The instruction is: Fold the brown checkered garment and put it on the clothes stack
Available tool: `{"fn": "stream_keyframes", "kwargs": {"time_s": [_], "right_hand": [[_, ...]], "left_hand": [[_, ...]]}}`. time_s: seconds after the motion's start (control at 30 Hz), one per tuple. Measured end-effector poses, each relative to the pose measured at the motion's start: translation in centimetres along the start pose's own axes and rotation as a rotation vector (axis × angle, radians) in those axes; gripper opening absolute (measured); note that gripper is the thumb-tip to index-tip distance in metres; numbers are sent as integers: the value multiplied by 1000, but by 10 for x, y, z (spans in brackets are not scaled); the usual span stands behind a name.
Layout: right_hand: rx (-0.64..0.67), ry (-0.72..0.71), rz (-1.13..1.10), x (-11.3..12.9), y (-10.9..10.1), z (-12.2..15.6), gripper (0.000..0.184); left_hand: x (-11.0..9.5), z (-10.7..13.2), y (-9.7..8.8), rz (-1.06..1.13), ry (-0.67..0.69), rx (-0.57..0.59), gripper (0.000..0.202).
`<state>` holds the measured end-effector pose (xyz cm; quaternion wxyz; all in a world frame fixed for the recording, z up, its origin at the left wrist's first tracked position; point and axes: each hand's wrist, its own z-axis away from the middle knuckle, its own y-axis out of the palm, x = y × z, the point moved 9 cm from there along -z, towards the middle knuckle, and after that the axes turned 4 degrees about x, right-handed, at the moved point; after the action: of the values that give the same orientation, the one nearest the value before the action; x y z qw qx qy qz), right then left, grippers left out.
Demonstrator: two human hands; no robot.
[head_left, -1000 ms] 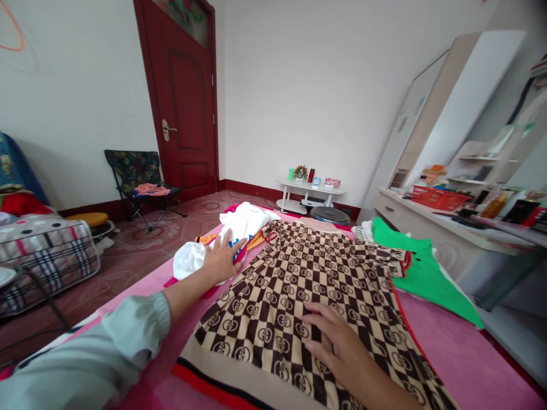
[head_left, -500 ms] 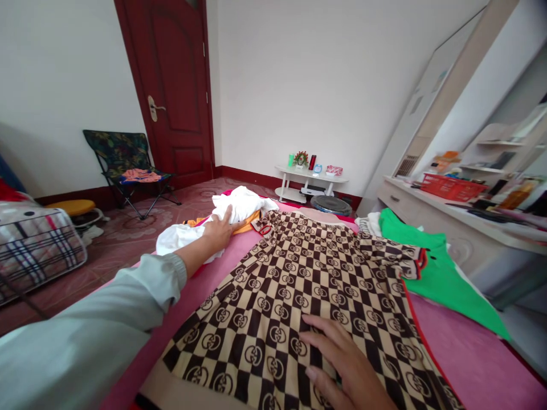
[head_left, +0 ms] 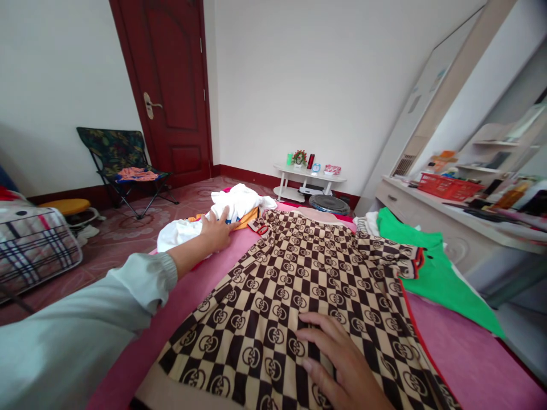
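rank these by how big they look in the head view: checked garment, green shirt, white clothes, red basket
1. checked garment
2. green shirt
3. white clothes, bunched up and farther off, so close to the shirt and unsure
4. red basket, smallest, though farthest away

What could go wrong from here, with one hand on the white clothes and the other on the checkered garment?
1. The white garment sits bunched at the far edge of the bed; a push from the left hand might tip it onto the floor.
2. The right hand lies flat on the checkered garment; if it slides, the spread cloth may bunch.
3. The checkered sleeve lies against the green garment; pulling one may drag the other.
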<state>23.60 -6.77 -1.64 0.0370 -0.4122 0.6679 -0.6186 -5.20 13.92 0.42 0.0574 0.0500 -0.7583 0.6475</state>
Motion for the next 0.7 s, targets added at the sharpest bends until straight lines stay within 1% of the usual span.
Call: {"fn": "stream_keyframes", "kwargs": {"time_s": [0.1, 0.17, 0.2, 0.27, 0.33, 0.37, 0.4, 0.47, 0.5, 0.53, 0.6, 0.67, 0.7], "right_hand": [[12, 8, -18, 0, 2, 0, 24], [13, 8, -29, 0, 2, 0, 24], [9, 5, -35, 0, 2, 0, 24], [-3, -4, -45, 1, 1, 1, 25], [-20, -19, -53, 2, -1, 2, 26], [-29, -26, -56, 2, -2, 2, 26], [-35, -33, -59, 2, -2, 3, 26], [-37, -39, -66, 2, -3, 3, 26], [-36, -37, -70, 2, -3, 3, 26], [-35, -33, -73, 2, -4, 3, 26], [-28, -19, -78, 1, -4, 3, 27], [-19, -2, -83, 1, -4, 4, 27], [-15, 7, -86, 1, -4, 4, 26]], "left_hand": [[-24, 14, -18, 11, 38, -74, 34], [-41, 16, -25, 130, 60, -87, 34], [-46, 13, -25, 246, 33, -68, 36], [-50, 4, -15, 527, -75, 22, 46], [-57, -7, 2, 756, -182, 150, 59], [-61, -12, 9, 825, -213, 193, 64], [-65, -18, 11, 849, -225, 200, 68], [-71, -28, 5, 777, -190, 114, 73], [-74, -32, -1, 688, -148, 48, 74], [-78, -35, -9, 583, -94, -12, 70], [-84, -40, -19, 424, 6, -71, 52], [-79, -44, -27, 349, 55, -80, 33], [-74, -46, -31, 322, 69, -84, 28]]}}
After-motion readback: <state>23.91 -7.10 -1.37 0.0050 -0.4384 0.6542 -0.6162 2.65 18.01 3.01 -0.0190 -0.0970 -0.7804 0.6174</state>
